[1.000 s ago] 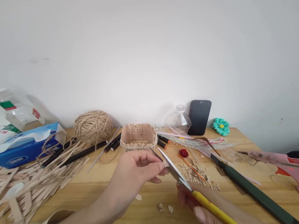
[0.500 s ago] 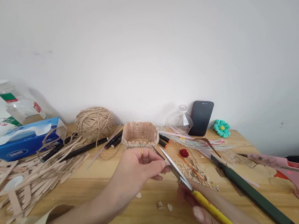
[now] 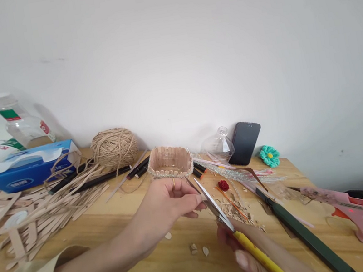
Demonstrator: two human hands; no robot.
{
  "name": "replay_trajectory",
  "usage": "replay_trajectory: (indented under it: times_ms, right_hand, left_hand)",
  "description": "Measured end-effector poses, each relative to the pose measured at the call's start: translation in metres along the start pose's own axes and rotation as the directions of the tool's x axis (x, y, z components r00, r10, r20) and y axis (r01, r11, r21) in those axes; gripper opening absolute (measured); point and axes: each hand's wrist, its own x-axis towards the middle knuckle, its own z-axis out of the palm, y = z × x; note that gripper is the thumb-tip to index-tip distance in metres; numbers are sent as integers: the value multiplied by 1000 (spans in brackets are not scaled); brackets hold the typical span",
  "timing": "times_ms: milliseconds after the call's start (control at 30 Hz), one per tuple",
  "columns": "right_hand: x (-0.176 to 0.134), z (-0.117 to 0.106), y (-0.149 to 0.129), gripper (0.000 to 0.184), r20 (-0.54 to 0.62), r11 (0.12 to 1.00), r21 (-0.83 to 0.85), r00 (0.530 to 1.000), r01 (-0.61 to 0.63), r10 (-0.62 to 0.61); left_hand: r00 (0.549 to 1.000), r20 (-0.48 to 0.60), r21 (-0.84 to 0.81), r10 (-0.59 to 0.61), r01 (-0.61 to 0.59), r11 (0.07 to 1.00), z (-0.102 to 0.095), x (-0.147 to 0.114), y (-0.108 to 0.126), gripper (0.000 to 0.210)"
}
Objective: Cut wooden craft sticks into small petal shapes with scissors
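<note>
My right hand (image 3: pixel 245 254) grips scissors (image 3: pixel 219 212) by their yellow handle. Their metal blades stand apart and point up and away to the left. Between the blades is the tip of a small pale piece (image 3: pixel 203 197), which looks like wood. My left hand (image 3: pixel 174 201) pinches that piece between thumb and fingers, and most of it is hidden. Just beyond my left hand stands a small basket (image 3: pixel 169 162) made of wooden stick pieces, with a silvery trim round its edge. Cut wood chips (image 3: pixel 199 250) lie on the table below the hands.
Left: a heap of wooden sticks (image 3: pixel 40 222), a blue tissue box (image 3: pixel 31 166) and a twine ball (image 3: pixel 114 147). Right: a red rose (image 3: pixel 223 185), a phone (image 3: pixel 245 142), a teal flower (image 3: pixel 269 155), a long dark green tool (image 3: pixel 303 229) and a pink glue gun (image 3: pixel 351 210).
Hardly anything differs. Both hands, the scissors and the pale piece hold almost the same place; the view has shifted very slightly.
</note>
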Motion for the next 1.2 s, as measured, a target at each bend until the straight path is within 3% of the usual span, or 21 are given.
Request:
replay_trajectory:
  times_ms: [167,467,900,1033,1200]
  right_hand:
    - [3,-4,2,65,123,988,152,992,14,-33]
    - [1,-9,-7,64,105,984,177,994,-16,-3]
    - [2,-11,-8,62,132,995,98,991,1,-14]
    - [-1,-18,-9,51,175,999,24,984,-29,25]
    - [-3,-17,-8,39,126,998,8,990,-65,64]
  left_hand:
    - [1000,3,10,-3,3,1000,0,0,0,10]
    - [1000,5,15,11,-11,1000,0,1,-1,10]
    - [1000,-12,38,11,-10,999,1,-1,1,8]
    - [1000,2,14,11,-11,1000,-1,-1,1,8]
    - [999,43,-42,8,-6,999,-5,-1,3,11]
